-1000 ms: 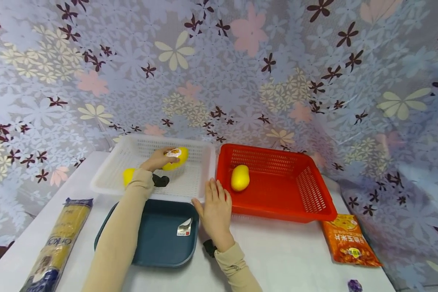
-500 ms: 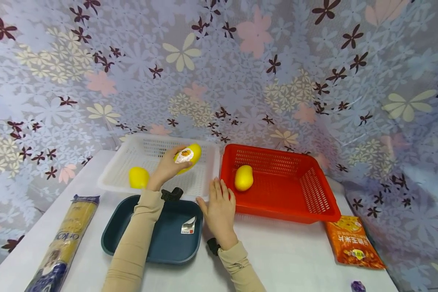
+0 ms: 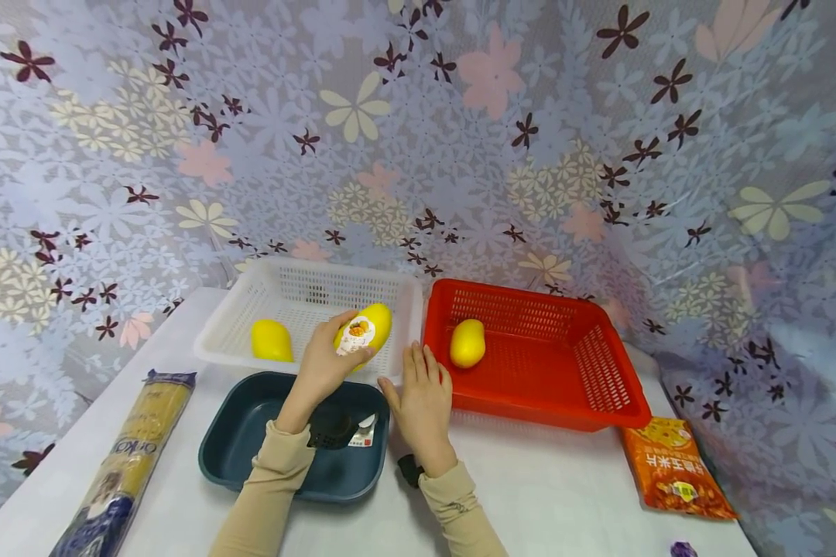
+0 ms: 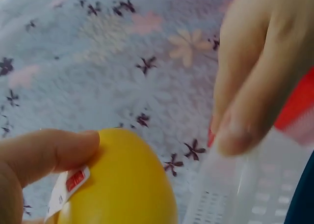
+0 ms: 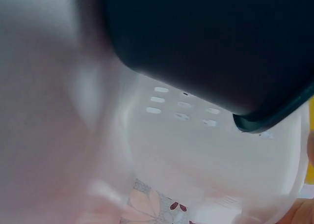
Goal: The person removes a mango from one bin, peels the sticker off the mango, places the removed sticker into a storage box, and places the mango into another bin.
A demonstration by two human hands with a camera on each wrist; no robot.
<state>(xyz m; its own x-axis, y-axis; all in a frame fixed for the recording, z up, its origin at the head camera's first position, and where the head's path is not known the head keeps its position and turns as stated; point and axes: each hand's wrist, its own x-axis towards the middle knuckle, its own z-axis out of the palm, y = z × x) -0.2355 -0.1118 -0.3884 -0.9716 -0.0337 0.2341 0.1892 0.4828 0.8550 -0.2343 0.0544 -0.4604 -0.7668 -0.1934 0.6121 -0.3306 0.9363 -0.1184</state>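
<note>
My left hand (image 3: 323,363) grips a yellow mango (image 3: 379,321) with a white fruit sticker, over the front right part of the white basket (image 3: 212,352). In the left wrist view, the thumb (image 4: 64,148) presses the mango's side beside the sticker. A second mango (image 3: 270,340) lies in the white basket at its left. Another mango (image 3: 467,343) sits at the left end of the red basket (image 3: 529,414). My right hand (image 3: 423,402) has its fingers laid out straight at the neighbouring rims of both baskets. Its palm side is hidden.
A dark blue tray (image 3: 230,456) with a silvery label (image 3: 364,433) stands in front of the white basket, under the left wrist. A long noodle packet (image 3: 128,456) lies at left. An orange snack bag (image 3: 679,468) and a small purple thing (image 3: 683,549) lie at right.
My left hand has brought the mango up and back toward me, slightly right, from inside the white basket. The right hand stays at the rims. The head view has shifted a little.
</note>
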